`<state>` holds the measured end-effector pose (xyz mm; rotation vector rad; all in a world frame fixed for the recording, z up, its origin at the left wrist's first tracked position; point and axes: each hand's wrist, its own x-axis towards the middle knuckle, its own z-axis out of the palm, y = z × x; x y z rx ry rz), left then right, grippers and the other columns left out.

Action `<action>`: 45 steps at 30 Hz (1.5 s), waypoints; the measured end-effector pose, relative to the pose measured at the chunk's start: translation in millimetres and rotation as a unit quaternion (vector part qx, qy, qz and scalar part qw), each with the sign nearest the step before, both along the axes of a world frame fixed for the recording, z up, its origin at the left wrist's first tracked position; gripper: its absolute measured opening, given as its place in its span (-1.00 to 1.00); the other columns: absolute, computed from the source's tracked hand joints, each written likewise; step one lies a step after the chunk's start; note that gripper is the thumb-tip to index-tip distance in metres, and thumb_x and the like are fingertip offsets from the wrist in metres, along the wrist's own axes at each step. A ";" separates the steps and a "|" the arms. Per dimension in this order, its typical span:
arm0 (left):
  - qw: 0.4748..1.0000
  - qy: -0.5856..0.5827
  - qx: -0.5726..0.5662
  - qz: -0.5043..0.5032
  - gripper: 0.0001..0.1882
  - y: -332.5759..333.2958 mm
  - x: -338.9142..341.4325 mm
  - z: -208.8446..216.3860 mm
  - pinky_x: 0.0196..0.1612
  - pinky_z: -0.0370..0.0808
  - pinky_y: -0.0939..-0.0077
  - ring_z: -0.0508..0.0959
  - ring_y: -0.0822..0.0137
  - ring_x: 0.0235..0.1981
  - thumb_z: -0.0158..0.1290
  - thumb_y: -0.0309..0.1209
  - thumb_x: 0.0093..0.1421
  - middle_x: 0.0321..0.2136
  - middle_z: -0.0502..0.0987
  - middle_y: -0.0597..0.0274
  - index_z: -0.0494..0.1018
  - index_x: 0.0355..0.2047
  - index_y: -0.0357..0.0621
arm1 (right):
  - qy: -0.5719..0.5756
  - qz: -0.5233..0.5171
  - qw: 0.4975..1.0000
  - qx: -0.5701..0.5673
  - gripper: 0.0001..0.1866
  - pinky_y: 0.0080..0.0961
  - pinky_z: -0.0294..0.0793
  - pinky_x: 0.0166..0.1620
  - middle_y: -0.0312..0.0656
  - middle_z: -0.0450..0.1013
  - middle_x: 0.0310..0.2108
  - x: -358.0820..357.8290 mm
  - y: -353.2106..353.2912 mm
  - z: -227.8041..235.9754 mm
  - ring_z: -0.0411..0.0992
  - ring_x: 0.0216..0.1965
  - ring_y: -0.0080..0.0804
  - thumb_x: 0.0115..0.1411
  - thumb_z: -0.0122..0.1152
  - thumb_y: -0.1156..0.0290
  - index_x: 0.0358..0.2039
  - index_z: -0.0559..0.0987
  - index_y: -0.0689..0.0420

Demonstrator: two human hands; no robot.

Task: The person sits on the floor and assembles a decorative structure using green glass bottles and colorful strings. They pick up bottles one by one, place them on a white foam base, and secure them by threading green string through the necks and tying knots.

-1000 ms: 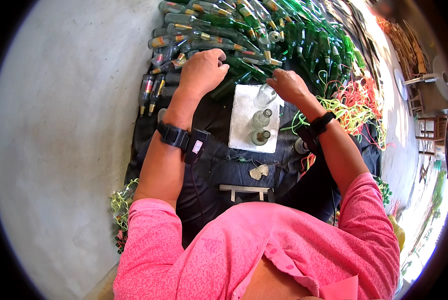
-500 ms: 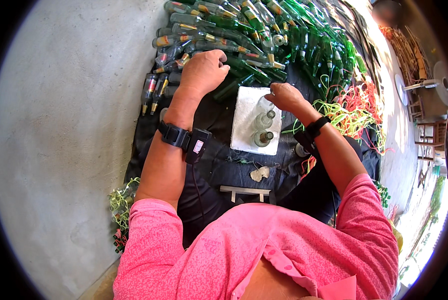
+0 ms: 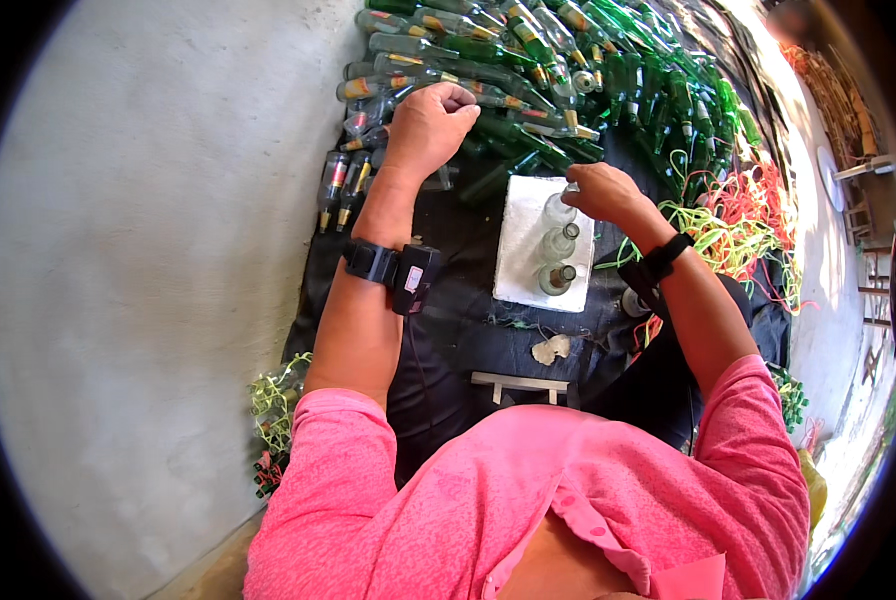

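Three clear glass bottles stand upright in a row on a white foam-like slab [image 3: 513,265] in front of me. My right hand [image 3: 608,190] is closed at the top of the farthest bottle [image 3: 560,211], its thumb and fingers pinched round the mouth. The middle bottle [image 3: 556,243] and the nearest bottle [image 3: 552,279] stand free of both hands. Beyond the slab to the left, my left hand [image 3: 426,125] hovers by the pile of lying bottles [image 3: 508,80] with its fingers curled in. What those fingers hold, if anything, is hidden.
Tangled yellow-green and red plastic strips [image 3: 743,215] lie to the right. Two dark bottles with labels [image 3: 333,185] lie on the black sheet [image 3: 448,340] at the left. A small low stool [image 3: 520,383] is between my legs, near a pale scrap [image 3: 551,349].
The whole view has shifted, so everything sits farther right in the picture. My left hand has moved slightly away from me, toward the pile. My right hand stays at the farthest bottle's top.
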<state>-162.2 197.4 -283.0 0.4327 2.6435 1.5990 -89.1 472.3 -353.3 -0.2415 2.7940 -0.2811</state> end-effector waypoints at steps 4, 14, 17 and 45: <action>0.973 -0.134 0.189 0.000 -0.87 3.3 1.6 0.8 -0.20 0.56 0.49 0.65 0.40 -0.35 0.20 -0.40 0.26 -0.33 0.67 0.24 0.60 -0.24 -0.17 | 0.009 0.013 1.000 -0.017 -0.68 -0.11 0.55 -0.07 -0.05 0.61 -0.20 2.0 -0.8 -1.5 0.56 -0.07 0.00 0.19 0.29 0.17 -0.17 0.63 0.12; 0.701 -0.226 0.671 -0.088 -0.80 -18.7 -17.6 7.9 -0.10 0.56 0.24 0.58 0.22 -0.31 0.07 -0.36 0.23 -0.39 0.58 0.15 0.54 -0.27 -0.26 | 0.051 0.051 0.996 -0.052 -0.71 -0.09 0.55 -0.07 0.08 0.59 -0.28 -6.6 6.8 -25.4 0.56 -0.15 0.10 0.10 0.32 0.29 -0.23 0.62 0.22; 0.644 -0.198 0.731 -0.111 -0.76 -33.2 -24.7 13.8 -0.11 0.55 0.30 0.54 0.22 -0.32 0.04 -0.42 0.14 -0.37 0.55 0.08 0.51 -0.26 -0.37 | 0.059 0.050 0.996 -0.043 -0.75 -0.07 0.55 -0.08 0.09 0.59 -0.31 -10.6 9.8 -33.3 0.56 -0.17 0.12 0.08 0.30 0.34 -0.29 0.62 0.24; 0.801 -0.180 0.527 0.222 -0.86 -76.9 -37.8 13.2 -0.29 0.50 0.30 0.44 0.30 -0.45 0.00 -0.39 0.26 -0.48 0.45 0.26 0.45 -0.34 -0.22 | 0.004 0.020 1.000 0.023 -0.69 -0.07 0.58 -0.10 0.02 0.60 -0.26 -1.8 4.7 -15.5 0.57 -0.14 0.08 0.08 0.31 0.25 -0.22 0.61 0.17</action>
